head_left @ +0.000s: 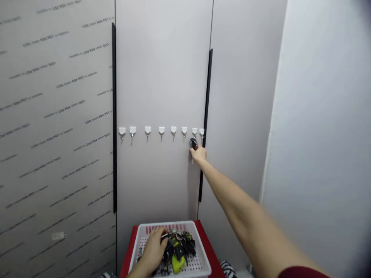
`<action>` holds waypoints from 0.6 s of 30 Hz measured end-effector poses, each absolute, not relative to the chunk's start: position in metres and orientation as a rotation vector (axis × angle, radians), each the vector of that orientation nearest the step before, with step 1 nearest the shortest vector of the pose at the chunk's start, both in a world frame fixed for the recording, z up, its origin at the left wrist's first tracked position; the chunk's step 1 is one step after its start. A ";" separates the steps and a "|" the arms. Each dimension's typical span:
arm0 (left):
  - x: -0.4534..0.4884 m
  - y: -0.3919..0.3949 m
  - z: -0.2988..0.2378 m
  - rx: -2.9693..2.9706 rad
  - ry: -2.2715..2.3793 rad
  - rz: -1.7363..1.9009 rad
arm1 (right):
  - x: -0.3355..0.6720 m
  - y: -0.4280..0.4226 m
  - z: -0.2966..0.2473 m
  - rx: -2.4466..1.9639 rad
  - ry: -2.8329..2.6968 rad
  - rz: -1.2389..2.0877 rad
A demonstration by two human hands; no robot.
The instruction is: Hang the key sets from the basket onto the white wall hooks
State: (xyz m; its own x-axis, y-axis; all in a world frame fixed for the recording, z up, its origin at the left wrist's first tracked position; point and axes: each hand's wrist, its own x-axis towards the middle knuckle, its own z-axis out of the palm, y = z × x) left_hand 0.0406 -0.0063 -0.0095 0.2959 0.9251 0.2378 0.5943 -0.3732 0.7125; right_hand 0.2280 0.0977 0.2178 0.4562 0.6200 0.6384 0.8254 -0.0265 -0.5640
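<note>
My right hand (199, 154) is closed on a black key fob (193, 143) with a metal ring. It holds the fob up at a white adhesive hook (194, 131), second from the right in a row on the door panel. Whether the ring is on the hook I cannot tell. Down in the white plastic basket (206, 262), my left hand (153, 247) is closed on a dark key (164, 235) with a shiny edge, partly hidden by the fingers. Beside that hand lies a heap of black key fobs (180, 251) with metal rings and a yellow-green fob (177, 264).
The basket stands on a red surface (213, 260) against the panel. Several more white hooks (147, 130) run leftward in the row. Long black handles (114, 116) edge the panel, and the right one (208, 88) is close to my right hand. A white wall (319, 116) rises at the right.
</note>
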 end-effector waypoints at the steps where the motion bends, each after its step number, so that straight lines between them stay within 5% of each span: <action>1: 0.040 -0.005 -0.011 2.061 1.345 0.885 | 0.229 0.098 0.217 -1.717 -1.244 -0.271; 12: 0.036 -0.004 -0.014 1.998 1.318 0.938 | 0.256 0.066 0.320 -1.894 -1.639 -0.451; 18: 0.036 -0.001 -0.018 1.972 1.322 0.952 | 0.239 0.068 0.336 -1.820 -1.744 -0.836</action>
